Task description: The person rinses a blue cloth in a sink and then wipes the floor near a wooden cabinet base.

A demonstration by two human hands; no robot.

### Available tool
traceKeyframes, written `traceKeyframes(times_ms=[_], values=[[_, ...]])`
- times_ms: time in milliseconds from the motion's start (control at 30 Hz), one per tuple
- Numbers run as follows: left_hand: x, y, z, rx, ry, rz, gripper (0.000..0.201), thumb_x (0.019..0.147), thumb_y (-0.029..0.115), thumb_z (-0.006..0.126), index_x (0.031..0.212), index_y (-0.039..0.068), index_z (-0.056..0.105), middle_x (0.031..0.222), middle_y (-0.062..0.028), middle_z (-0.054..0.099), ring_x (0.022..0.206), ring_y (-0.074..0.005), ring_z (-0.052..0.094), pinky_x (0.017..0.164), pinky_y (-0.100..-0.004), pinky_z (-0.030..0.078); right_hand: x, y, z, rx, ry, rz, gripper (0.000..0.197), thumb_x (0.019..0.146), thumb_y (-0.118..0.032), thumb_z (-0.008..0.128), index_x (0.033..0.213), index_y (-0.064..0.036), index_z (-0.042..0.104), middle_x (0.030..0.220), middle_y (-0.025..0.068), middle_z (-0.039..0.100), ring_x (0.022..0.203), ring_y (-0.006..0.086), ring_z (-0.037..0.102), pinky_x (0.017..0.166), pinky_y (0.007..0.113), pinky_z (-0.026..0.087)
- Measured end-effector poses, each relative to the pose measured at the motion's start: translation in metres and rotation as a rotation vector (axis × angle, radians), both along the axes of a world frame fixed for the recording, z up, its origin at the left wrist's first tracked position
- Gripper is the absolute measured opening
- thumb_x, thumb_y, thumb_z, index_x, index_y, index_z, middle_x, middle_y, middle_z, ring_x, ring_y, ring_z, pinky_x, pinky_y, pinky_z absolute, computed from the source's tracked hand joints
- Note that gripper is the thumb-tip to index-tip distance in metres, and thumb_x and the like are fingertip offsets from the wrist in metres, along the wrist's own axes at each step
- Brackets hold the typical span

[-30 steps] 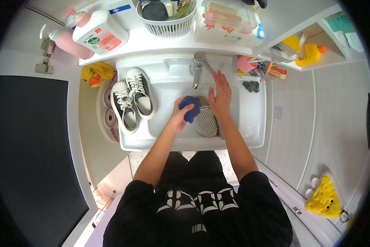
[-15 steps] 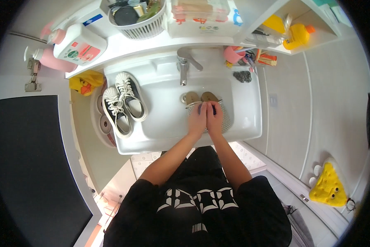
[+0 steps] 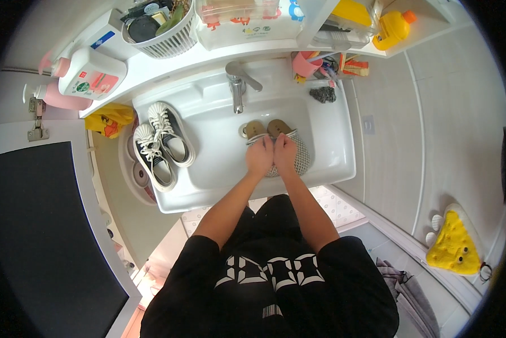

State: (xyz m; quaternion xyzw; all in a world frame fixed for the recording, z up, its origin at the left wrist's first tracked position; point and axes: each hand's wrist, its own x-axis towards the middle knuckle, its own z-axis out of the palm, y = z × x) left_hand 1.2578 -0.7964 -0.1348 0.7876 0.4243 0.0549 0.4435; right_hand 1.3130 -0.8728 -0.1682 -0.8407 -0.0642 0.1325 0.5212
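Note:
A pale mesh bag [image 3: 302, 160] lies in the white sink [image 3: 213, 169]. Two tan rounded ends of what looks like a pair of shoes or slippers [image 3: 278, 127] stick out past its light edge; the rest is hidden. My left hand [image 3: 260, 156] is closed on the near-left part of the bag's edge. Beside it, my right hand [image 3: 285, 151] is closed on the same edge, thumbs almost together. At the sink's left side rests a pair of black-and-white lace-up sneakers [image 3: 165, 143].
The faucet [image 3: 238, 84] rises behind the bag. A dark scrubbing pad [image 3: 323, 94] and a pink cup [image 3: 306, 65] with brushes sit at the back right. Pump bottles [image 3: 92, 73] and a white basket [image 3: 171, 42] line the shelf above. A mirrored cabinet door [image 3: 33, 236] hangs open at left.
My hands have shifted slightly along the bag's edge, and the dark parts that showed between my fingers are now covered. The whole view has moved a little.

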Motion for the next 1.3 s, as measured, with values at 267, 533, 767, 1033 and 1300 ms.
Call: traceKeyframes(times_ms=[267,533,767,1033,1300], values=[[-0.005,0.016,-0.021,-0.031,-0.005,-0.048,0.043,0.104,0.043,0.046,0.104,0.007,0.071,0.091,-0.0246,0.072,0.075,-0.0424,0.069,0.065,-0.0538,0.054,-0.001,0.005,0.006,0.026,0.073,0.012,0.03,0.103,-0.021,0.053,0.097,0.0039,0.069,0.085,0.023,0.069,0.076,0.0353,0.068,0.071,0.043,0.052],[-0.025,0.06,-0.005,-1.514,-0.016,0.173,0.048,0.106,0.055,0.04,0.124,0.015,0.061,0.103,-0.0037,0.072,0.082,-0.0152,0.072,0.044,-0.0282,0.049,0.01,0.005,0.1,0.294,-0.458,0.578,0.06,0.08,-0.033,0.08,0.132,-0.0065,0.065,0.136,0.0148,0.06,0.13,0.0333,0.056,0.107,0.045,0.045],[-0.04,0.05,-0.01,-1.619,-0.256,0.136,0.039,0.106,0.047,0.036,0.116,0.019,0.061,0.089,-0.0035,0.069,0.068,-0.0163,0.066,0.043,-0.0315,0.045,-0.005,0.03,0.085,0.134,-0.319,0.481,0.026,0.085,-0.032,0.074,0.085,-0.0061,0.069,0.083,0.0112,0.066,0.076,0.0277,0.062,0.068,0.041,0.048],[-0.023,0.015,-0.004,-0.663,-0.25,0.451,0.034,0.104,0.034,0.049,0.094,0.006,0.065,0.072,-0.0098,0.065,0.055,-0.0258,0.06,0.051,-0.0397,0.046,-0.01,0.044,0.058,0.179,0.14,0.01,0.048,0.101,-0.03,0.067,0.065,0.001,0.061,0.055,0.0025,0.056,0.05,0.0105,0.047,0.049,0.03,0.039],[-0.028,0.032,0.01,0.074,-0.107,0.119,0.038,0.104,0.036,0.052,0.092,0.004,0.069,0.061,-0.0186,0.062,0.062,-0.0394,0.066,0.061,-0.0481,0.052,-0.013,0.061,0.038,0.521,0.616,-0.408,0.041,0.101,-0.027,0.066,0.069,-0.0025,0.058,0.059,0.0028,0.055,0.051,0.0137,0.053,0.047,0.032,0.042]])
